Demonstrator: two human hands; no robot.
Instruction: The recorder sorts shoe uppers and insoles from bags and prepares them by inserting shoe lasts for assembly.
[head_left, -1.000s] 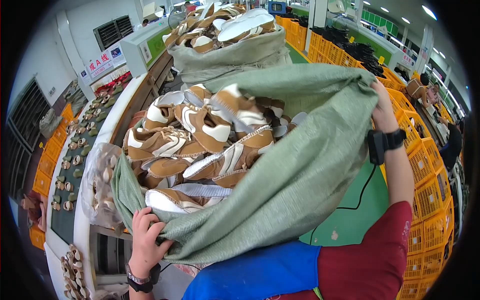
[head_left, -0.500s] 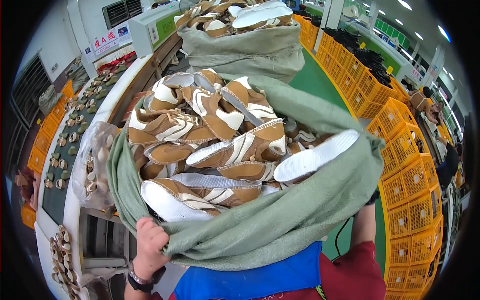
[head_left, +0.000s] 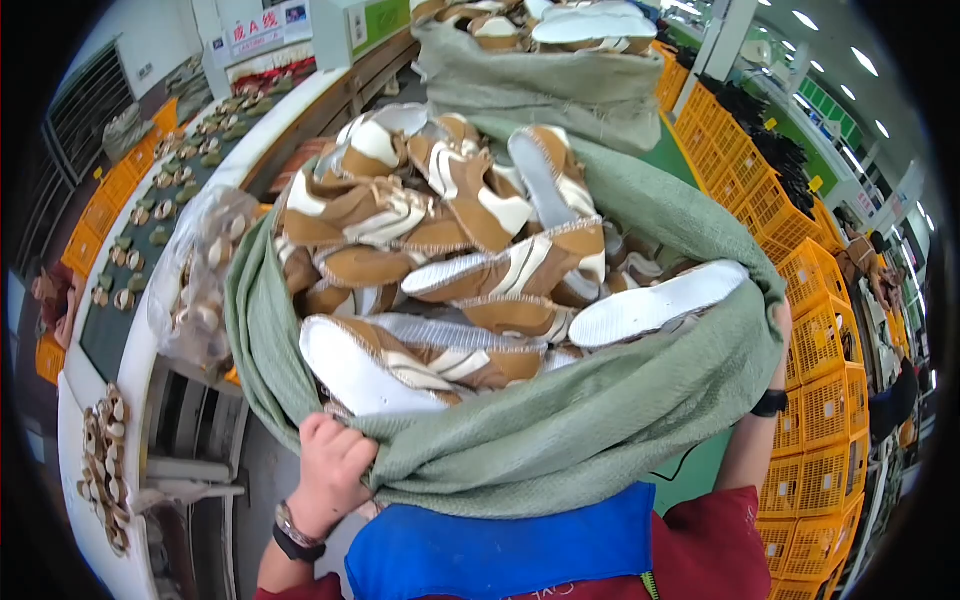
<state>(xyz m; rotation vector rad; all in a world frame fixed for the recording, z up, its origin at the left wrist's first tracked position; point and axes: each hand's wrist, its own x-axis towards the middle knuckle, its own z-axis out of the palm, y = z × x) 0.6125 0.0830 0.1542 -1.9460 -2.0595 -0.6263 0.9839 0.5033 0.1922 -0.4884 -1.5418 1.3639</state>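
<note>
A green woven sack point(head_left: 560, 440) spreads before me, its mouth wide and its rim rolled outward. Brown and white shoe uppers point(head_left: 500, 270) fill it in a loose heap. Several turn their pale undersides up, one white underside point(head_left: 660, 305) lying against the right rim. My left hand point(head_left: 335, 462) is closed in a fist round the sack's near left rim. At the right edge, my right hand point(head_left: 782, 330) grips the rim from outside; cloth hides most of its fingers. Watches or bands show on both wrists.
Another full sack point(head_left: 540, 80) stands beyond. Left are a conveyor belt point(head_left: 150, 235) carrying small shoe parts, a clear plastic bag point(head_left: 200, 285) of parts and a wooden rack point(head_left: 195, 420). Stacked yellow crates point(head_left: 825, 400) line the right. Other people point(head_left: 870, 265) work at far right.
The view has shifted, so the far sack sits higher and farther right. A shoe upper at the heap's back now shows more of its grey underside. My right hand has come partly into view.
</note>
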